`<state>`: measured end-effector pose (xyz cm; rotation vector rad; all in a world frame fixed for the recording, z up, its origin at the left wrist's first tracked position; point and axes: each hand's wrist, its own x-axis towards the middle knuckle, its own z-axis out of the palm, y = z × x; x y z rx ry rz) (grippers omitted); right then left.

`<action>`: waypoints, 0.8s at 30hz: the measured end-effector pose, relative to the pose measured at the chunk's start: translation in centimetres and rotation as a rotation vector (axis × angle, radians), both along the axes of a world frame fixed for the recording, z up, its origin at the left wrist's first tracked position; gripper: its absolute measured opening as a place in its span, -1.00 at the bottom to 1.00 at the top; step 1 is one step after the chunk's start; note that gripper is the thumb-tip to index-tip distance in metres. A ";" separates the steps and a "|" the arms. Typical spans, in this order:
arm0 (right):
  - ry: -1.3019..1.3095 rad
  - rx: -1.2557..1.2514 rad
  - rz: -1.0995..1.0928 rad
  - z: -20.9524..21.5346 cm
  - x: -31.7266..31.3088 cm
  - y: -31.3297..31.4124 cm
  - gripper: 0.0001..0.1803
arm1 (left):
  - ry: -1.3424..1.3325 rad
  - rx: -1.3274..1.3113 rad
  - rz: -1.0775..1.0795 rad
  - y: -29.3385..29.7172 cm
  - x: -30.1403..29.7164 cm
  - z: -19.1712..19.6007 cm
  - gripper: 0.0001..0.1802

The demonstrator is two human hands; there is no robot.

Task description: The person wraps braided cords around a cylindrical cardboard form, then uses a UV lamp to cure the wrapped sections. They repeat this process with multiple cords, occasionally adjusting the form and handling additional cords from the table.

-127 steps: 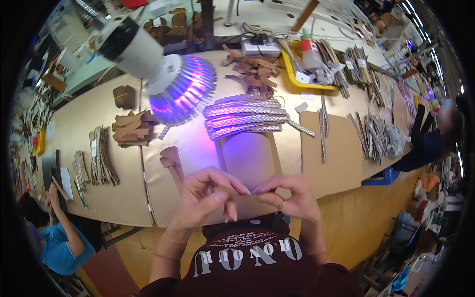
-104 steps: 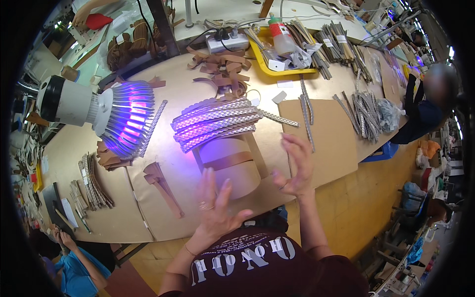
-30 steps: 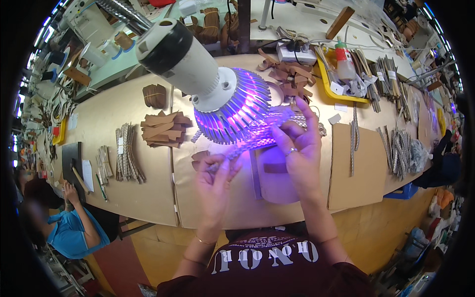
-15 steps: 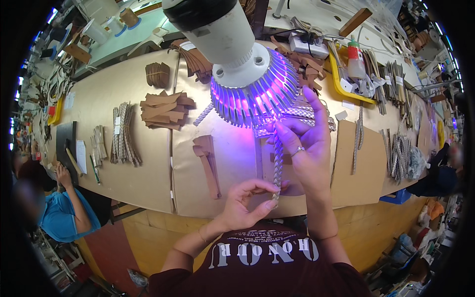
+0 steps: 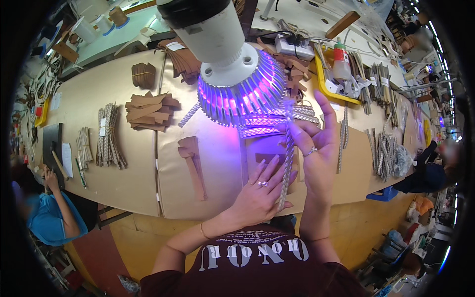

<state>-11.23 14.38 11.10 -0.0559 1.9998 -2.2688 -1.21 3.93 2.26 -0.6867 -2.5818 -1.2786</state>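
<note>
A grey braided strap (image 5: 288, 163) hangs in front of me, its upper end beside the rim of a lamp glowing violet (image 5: 241, 96). Near that upper end, my right hand (image 5: 316, 148) pinches the strap between thumb and fingers, with another finger raised. My left hand (image 5: 258, 193) has its fingers stretched out and apart, back upward. The strap's lower part runs across the fingers of this hand, and the lower tip is close to its thumb. Beneath the lamp lie more braided straps (image 5: 262, 131), partly hidden.
Brown leather strips (image 5: 151, 111) lie in piles to the left, and a folded strip (image 5: 192, 166) nearer. Bundled braided straps (image 5: 107, 138) rest further left. A yellow tray (image 5: 341, 97) with a bottle stands at the right. At the far left, a person in blue (image 5: 57, 215) works.
My left hand has let go of the strap's lower end and spread its fingers behind it. The strap's upper end has shifted right, clear of the lamp's rim. The whole view has shifted slightly.
</note>
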 end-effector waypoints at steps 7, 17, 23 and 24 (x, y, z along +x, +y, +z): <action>0.113 0.098 0.000 0.5 -0.4 1.0 -0.22 | -0.075 -0.147 0.014 1.2 -2.5 0.8 -0.32; 0.511 0.624 0.026 1.1 3.2 -1.2 -0.43 | -0.626 1.302 0.021 -2.7 -1.4 5.0 -0.45; 0.244 0.457 0.178 1.5 3.8 -0.8 -0.38 | -0.653 0.966 0.055 -4.6 -0.7 6.7 -0.39; 0.243 0.455 0.173 1.7 3.8 -0.5 -0.40 | -0.729 0.983 -0.004 -5.0 -0.4 6.7 -0.40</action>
